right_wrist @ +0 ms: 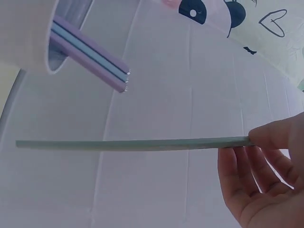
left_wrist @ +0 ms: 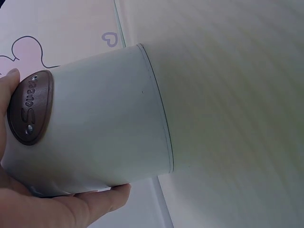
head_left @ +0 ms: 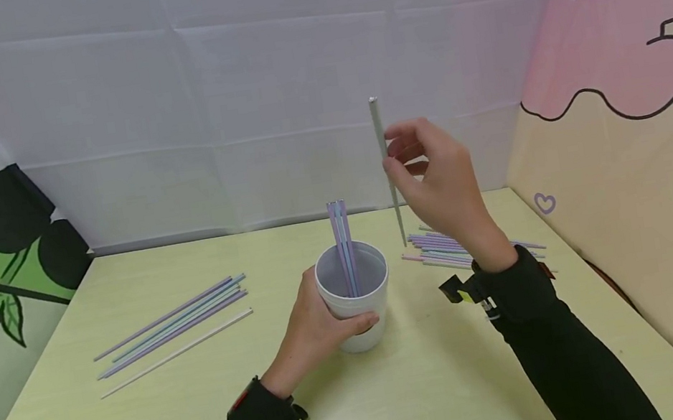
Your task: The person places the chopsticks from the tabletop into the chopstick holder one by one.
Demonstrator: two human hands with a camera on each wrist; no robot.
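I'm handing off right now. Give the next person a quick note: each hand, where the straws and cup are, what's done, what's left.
Left hand grips the white cup, upright on the table.
Right hand pinches a grey-green straw upright, above and right of the cup, not yet in.
Done: three straws in the cup.
Left: the held straw, the left pile, the right pile.

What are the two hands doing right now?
Left hand: grips the white cup on the table.
Right hand: pinches a grey-green straw, held upright above the table.
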